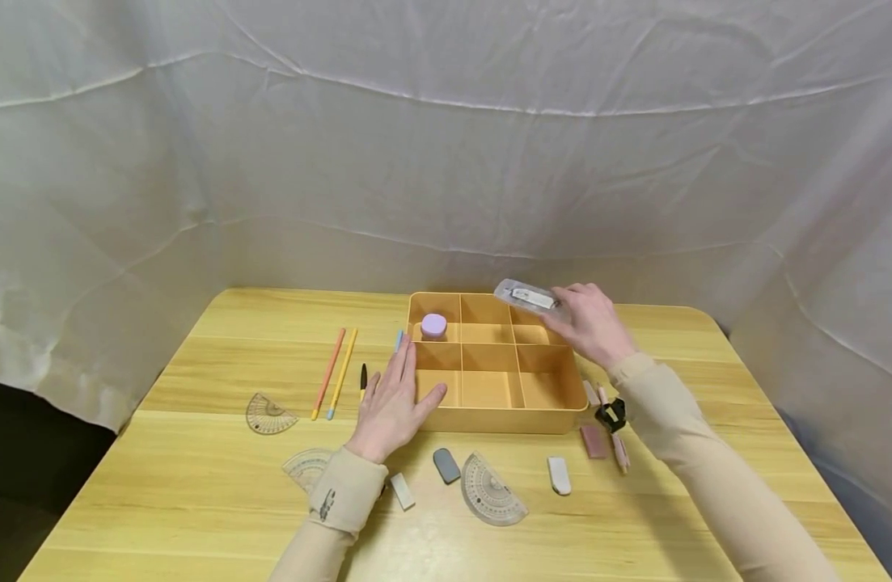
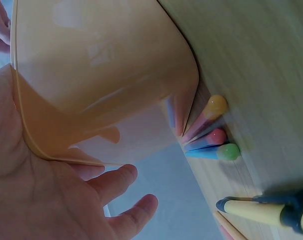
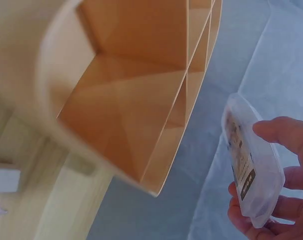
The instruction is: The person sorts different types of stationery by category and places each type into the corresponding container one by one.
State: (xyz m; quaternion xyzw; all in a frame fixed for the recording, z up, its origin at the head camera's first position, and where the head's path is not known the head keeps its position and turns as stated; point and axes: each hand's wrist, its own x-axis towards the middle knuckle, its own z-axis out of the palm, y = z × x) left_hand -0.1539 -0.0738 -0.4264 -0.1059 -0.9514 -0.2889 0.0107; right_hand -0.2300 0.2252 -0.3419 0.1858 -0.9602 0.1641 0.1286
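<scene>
A clear plastic case (image 1: 524,297) with a printed label is held by my right hand (image 1: 593,325) above the back right corner of a tan divided box (image 1: 504,421). In the right wrist view, the thumb lies on one face of the case and the fingers curl behind it. My left hand (image 1: 391,411) rests at the box's front left corner, fingers extended along the left side and thumb spread over the front. From the left wrist view, its palm lies against the box rim. A purple round-topped item (image 1: 434,326) sits in the back left compartment.
Left of the box lie an orange pencil (image 1: 328,373), a yellow pencil (image 1: 342,373) and a black-capped pen (image 1: 363,378). Protractors (image 1: 489,491) and several erasers (image 1: 446,466) are spread over the table front. A pink eraser (image 1: 593,442) and pens (image 1: 620,454) lie right.
</scene>
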